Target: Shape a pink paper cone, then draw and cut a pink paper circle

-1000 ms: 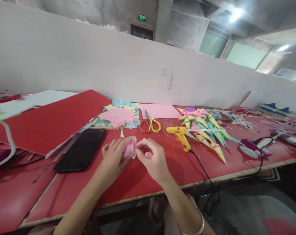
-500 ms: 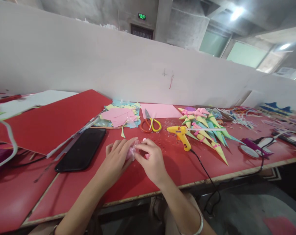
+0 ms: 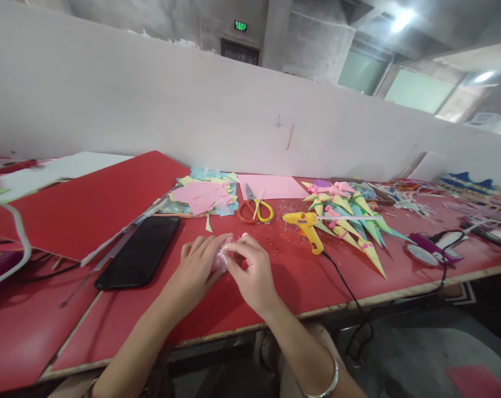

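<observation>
Over the red table my left hand [image 3: 200, 260] is closed around a small clear plastic bag [image 3: 221, 258] with something pink inside. The fingertips of my right hand [image 3: 252, 271] pinch the bag's edge from the other side. A bit of pink shows above the right fingers, too small to name. Just beyond the hands lie scissors [image 3: 256, 211] with one red and one yellow handle. A yellow glue gun [image 3: 306, 226] rests to the right, its nozzle pointing left. Behind it are several paper cones [image 3: 347, 213] in yellow, green and blue with pink pieces.
A black phone [image 3: 140, 254] lies left of my hands, beside a large red board [image 3: 109, 202]. Paper scraps [image 3: 202, 196] and a pink sheet [image 3: 275, 187] lie at the back by the white partition [image 3: 192, 105]. The glue gun's black cord [image 3: 345, 284] runs over the table's front edge.
My right fingers have shifted slightly on the bag, and the pink bit near them shows less. Both hands stay in nearly the same place.
</observation>
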{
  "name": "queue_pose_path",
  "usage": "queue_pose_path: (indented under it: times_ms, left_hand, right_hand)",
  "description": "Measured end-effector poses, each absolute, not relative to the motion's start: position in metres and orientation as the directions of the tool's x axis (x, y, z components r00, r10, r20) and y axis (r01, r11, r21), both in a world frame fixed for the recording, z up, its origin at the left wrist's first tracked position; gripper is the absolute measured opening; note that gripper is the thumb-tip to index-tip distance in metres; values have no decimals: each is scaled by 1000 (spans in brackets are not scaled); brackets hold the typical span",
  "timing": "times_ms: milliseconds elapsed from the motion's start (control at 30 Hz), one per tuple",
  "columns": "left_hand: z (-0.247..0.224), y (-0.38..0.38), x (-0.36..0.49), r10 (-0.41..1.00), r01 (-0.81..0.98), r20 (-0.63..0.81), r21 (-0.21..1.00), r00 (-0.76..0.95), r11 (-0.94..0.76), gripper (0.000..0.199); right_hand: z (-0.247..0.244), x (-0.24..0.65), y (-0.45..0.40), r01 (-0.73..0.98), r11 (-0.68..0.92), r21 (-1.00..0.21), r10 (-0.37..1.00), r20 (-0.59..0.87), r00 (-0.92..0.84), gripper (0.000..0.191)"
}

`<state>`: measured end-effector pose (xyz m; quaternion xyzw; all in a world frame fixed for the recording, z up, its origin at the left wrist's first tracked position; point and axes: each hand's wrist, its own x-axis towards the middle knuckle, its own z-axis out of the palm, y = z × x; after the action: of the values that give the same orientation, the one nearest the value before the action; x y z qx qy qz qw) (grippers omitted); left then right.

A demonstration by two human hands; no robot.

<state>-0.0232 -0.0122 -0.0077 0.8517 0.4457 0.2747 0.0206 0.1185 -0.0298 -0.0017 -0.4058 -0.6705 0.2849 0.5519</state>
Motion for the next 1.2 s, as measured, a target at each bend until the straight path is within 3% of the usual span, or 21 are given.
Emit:
queue_pose_path:
  times_ms: [133, 300, 400, 500, 667, 767, 900, 1000, 1200]
  left_hand:
    - [-6, -14, -22, 776, 749, 446, 288, 446, -596, 36]
    - [-6, -13, -23, 772, 730, 469, 323, 429, -602, 37]
    - [-7, -10, -26, 796, 781, 462, 291, 391, -553, 37]
    - [-8, -8, -29, 850, 870, 419, 225, 320, -438, 37]
    - [-19, -8, -33, 917, 968, 326, 20, 229, -249, 41]
    - [-25, -8, -34, 910, 974, 349, -34, 222, -224, 45]
    - [-22, -9, -26, 855, 965, 454, -50, 250, -256, 47]
    - [-16, -13, -9, 827, 970, 524, 5, 205, -244, 44]
    - [-22, -21, 17, 855, 926, 397, 31, 334, -376, 46]
  right_hand:
    - [-1, 116, -31, 142, 503, -852, 863, 505, -22, 10]
    - [-1, 116, -27, -217, 323, -921, 946, 319, 57, 10]
    - [-2, 119, -22, -442, 224, -869, 975, 199, 102, 14]
    - [-2, 123, -18, -535, 179, -826, 984, 144, 106, 17]
    - [2, 130, -16, -541, 152, -827, 988, 114, 104, 18]
    - [3, 139, -13, -526, 195, -828, 979, 135, 151, 22]
    - [0, 152, -6, -393, 255, -884, 958, 177, 225, 23]
    - [-3, 157, -2, -263, 262, -928, 954, 208, 217, 16]
    - [-7, 155, -1, -135, 242, -961, 967, 228, 114, 14]
